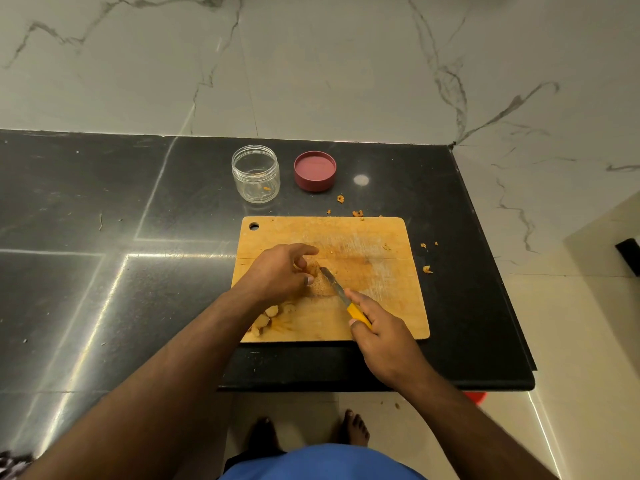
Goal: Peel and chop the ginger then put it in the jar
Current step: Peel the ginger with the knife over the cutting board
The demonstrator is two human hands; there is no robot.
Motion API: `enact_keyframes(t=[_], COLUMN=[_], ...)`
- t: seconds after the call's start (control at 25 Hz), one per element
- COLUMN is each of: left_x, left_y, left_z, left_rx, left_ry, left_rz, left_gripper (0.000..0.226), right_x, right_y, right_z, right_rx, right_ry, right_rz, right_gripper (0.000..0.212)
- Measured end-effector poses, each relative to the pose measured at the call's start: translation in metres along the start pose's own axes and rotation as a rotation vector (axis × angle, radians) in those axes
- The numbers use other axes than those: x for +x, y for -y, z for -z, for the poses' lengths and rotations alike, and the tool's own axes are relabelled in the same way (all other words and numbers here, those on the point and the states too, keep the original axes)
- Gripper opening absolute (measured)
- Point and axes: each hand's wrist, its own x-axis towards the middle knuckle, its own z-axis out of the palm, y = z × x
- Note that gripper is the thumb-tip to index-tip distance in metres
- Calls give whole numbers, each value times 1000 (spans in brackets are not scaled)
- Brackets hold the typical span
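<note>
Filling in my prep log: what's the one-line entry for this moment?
stage: chopping | left hand: holds ginger piece on board | right hand: grips knife | jar: open, lid beside it

1 jar (255,174), 1 lid (315,170), 1 cutting board (363,237), 1 knife (343,296), 2 hands: left (282,273), right (377,329). Approx. 3 ginger pcs (268,315) near board's front-left; peel scraps (427,269) uncounted.

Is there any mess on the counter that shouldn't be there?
Yes. Small ginger scraps lie scattered on the black counter, off the cutting board, beyond its far and right edges. Nothing else stands out.
</note>
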Motion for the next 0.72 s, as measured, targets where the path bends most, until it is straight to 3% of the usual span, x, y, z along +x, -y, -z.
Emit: enact_keyframes(t=[0.24, 0.72], left_x=[1, -3], left_y=[3, 7], left_z=[-8, -20], left_rx=[-60, -88], left_ry=[-75, -199], left_rz=[22, 71], left_gripper=[37, 39], right_x=[6, 5], right_y=[7, 22], right_z=[-1, -17], right_rx=[-75, -242], right_ry=[7, 17], right_rz=[27, 118], right_gripper=[50, 56])
